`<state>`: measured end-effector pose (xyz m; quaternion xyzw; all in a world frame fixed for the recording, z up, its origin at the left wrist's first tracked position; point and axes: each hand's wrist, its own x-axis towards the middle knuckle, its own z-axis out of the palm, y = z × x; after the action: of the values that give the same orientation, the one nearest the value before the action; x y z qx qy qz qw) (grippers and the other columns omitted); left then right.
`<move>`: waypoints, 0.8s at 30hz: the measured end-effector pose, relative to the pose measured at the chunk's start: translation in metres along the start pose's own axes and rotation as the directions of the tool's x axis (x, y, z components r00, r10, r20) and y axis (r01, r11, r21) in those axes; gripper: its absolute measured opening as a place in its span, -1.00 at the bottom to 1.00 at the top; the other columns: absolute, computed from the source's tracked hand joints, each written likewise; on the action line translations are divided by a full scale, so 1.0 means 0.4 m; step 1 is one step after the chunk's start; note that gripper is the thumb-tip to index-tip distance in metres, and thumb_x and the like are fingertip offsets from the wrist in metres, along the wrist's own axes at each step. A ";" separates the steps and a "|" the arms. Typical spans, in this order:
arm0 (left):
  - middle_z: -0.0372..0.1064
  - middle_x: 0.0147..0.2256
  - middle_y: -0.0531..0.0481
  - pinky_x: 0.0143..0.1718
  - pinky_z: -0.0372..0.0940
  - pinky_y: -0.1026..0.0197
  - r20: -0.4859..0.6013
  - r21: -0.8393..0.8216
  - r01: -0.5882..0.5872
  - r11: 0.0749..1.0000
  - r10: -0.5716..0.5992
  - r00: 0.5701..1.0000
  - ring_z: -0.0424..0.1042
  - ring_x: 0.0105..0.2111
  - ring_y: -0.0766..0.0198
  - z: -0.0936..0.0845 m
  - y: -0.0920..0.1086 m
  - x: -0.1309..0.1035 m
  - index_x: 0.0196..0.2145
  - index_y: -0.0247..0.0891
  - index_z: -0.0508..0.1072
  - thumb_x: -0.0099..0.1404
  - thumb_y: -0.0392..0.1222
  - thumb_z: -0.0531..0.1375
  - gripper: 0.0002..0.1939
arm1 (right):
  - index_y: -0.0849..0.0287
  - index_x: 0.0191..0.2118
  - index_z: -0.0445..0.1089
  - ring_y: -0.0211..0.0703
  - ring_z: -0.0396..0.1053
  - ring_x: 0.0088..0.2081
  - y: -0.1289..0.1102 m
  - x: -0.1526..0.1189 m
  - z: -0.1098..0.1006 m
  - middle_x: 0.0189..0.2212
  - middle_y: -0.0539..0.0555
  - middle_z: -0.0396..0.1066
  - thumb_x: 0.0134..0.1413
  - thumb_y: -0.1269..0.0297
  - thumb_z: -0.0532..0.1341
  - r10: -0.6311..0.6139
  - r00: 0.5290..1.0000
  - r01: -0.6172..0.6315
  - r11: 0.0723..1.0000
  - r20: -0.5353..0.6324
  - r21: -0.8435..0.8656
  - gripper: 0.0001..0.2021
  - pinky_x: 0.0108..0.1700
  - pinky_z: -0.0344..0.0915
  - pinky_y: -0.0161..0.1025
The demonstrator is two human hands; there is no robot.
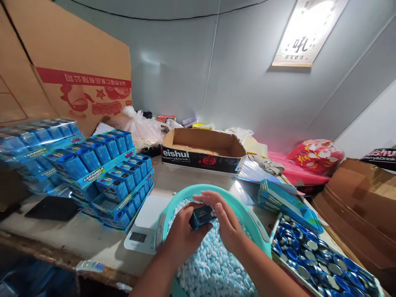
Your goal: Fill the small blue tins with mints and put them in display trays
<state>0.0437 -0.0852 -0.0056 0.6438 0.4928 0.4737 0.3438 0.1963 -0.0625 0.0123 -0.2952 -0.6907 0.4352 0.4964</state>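
Observation:
My left hand is wrapped round a small dark blue container, tilted on its side above a turquoise basin. White and pale blue candies fill the basin in a loose heap. Beside the container's mouth, my right hand has its fingers stretched out and curves over that end. A few candies show at the mouth, between the container and my right palm. How full the container is cannot be seen.
A white digital scale sits left of the basin. Farther left stand stacked trays of blue containers. Blue and silver lids fill a box at right, near a folded blue carton. Behind is an open black cardboard box.

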 end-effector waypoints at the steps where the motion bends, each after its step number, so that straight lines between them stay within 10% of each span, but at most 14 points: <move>1: 0.45 0.00 -0.11 0.08 0.29 0.02 0.000 -0.004 -0.035 0.999 0.035 0.999 0.40 0.02 0.04 0.001 0.003 -0.001 -0.02 -0.20 0.48 0.15 -0.24 0.34 -0.59 | -0.06 0.23 0.23 -0.06 0.37 0.16 -0.008 0.002 -0.003 0.12 0.05 0.45 0.47 0.09 -0.13 -0.014 1.000 0.015 0.997 0.016 -0.073 -0.62 0.22 0.28 0.01; 7: 0.45 -0.04 -0.10 0.03 0.31 0.10 0.119 -0.126 -0.159 0.979 0.174 0.978 0.41 -0.02 0.12 0.010 0.032 0.004 -0.08 -0.21 0.47 0.26 -0.37 0.17 -0.72 | 0.29 0.40 0.01 0.11 0.29 0.25 -0.067 0.013 0.013 0.20 0.29 0.36 0.38 0.20 -0.02 0.032 0.973 0.138 0.710 0.228 -0.690 -0.44 0.33 0.12 0.26; 24: 0.47 -0.09 -0.10 0.00 0.33 0.07 -0.084 -0.041 -0.155 0.987 0.151 0.985 0.44 -0.08 0.12 0.007 0.016 0.000 -0.08 -0.22 0.47 0.27 -0.18 0.27 -0.75 | 0.36 0.38 0.12 0.08 0.04 0.38 -0.091 0.036 -0.021 0.33 0.27 0.15 0.44 0.14 -0.16 -0.002 0.974 0.195 0.526 0.228 -0.828 -0.44 0.37 0.11 0.19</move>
<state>0.0485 -0.0868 -0.0007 0.6519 0.4439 0.5359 0.3014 0.2002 -0.0640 0.0520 -0.4136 -0.8759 0.0451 0.2442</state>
